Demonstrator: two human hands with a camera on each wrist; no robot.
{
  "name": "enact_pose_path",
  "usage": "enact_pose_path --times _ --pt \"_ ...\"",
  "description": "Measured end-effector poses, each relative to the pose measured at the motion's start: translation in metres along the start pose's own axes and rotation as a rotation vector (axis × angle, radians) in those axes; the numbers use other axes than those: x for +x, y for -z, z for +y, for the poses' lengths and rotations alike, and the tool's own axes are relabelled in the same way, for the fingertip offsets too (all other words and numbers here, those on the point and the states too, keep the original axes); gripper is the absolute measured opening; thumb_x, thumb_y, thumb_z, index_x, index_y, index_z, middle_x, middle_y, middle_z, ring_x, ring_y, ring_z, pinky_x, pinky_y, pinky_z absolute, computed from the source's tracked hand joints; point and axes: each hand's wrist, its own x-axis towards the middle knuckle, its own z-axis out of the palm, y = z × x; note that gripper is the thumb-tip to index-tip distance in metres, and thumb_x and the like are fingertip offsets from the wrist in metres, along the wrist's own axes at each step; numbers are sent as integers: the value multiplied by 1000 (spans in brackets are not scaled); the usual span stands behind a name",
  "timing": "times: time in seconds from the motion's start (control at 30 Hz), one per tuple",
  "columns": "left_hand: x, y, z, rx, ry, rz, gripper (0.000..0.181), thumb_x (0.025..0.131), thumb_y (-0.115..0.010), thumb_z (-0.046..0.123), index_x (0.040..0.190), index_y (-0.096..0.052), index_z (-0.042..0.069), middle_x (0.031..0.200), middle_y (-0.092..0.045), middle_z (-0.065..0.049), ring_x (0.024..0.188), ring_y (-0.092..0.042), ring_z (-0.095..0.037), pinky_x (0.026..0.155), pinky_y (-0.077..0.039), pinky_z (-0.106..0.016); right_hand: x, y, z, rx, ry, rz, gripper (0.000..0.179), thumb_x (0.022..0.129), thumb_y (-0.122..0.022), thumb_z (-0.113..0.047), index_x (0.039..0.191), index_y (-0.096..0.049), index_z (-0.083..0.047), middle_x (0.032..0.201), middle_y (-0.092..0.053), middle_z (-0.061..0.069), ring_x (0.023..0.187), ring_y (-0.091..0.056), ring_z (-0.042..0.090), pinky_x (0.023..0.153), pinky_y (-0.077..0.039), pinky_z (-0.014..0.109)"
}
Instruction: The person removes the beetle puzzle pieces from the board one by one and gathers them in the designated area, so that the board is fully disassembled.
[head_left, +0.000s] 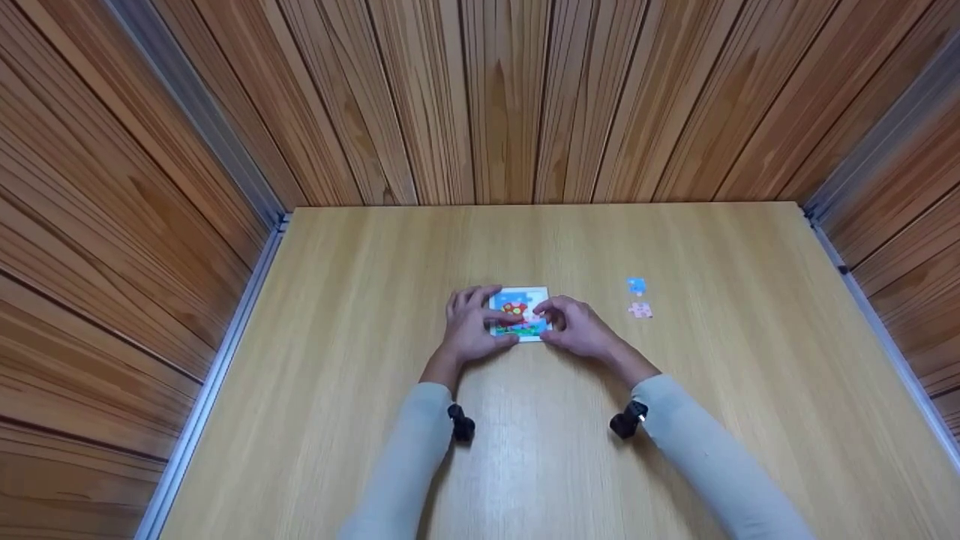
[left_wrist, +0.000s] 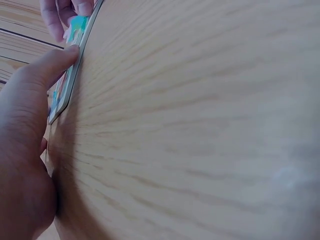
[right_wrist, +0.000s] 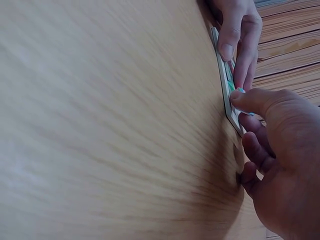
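A small picture puzzle in a white tray (head_left: 519,339) lies flat on the table, with a red and yellow figure on blue and green. My left hand (head_left: 474,328) rests at its left side, fingers spread; one finger reaches across the picture and the thumb (left_wrist: 62,57) presses the near rim. At the right side, my right hand (head_left: 576,328) pinches a puzzle piece (left_wrist: 77,24) between thumb and fingertips. This piece has green and teal on it and stands tilted over the tray's near right part. Its far side is hidden by the fingers.
Two loose puzzle pieces lie right of the tray: a blue one (head_left: 636,285) and, nearer, a pink one (head_left: 640,310). Wood-plank walls (head_left: 502,97) with metal rails (head_left: 225,345) border the wooden table (head_left: 337,300).
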Motion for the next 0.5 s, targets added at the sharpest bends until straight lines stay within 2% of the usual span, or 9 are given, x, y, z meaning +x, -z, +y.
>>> enact_pose_path --times 0.2,0.37,0.5 --pt "-1 -1 0 -3 4 3 32 102 -75 47 131 -85 35 179 -45 -1 169 -25 -37 142 -4 -70 -1 -1 0 -24 28 20 41 104 -79 -10 143 -69 -8 125 -63 14 110 -59 24 91 -47 27" --pt "-1 -1 1 -4 12 3 31 102 -77 45 130 -85 36 178 -45 0 169 -25 -36 142 -3 -69 -1 -1 -1 -19 23 30 40 103 -80 -8 141 -71 -7 124 -63 13 111 -59 25 93 -48 27" --pt "0 -1 1 -4 -4 12 32 101 -78 46 130 -86 35 177 -47 -2 167 -27 -37 141 -6 -69 1 -2 1 -19 45 48 39 100 -81 -7 138 -73 -4 121 -65 14 109 -59 25 90 -46 25"
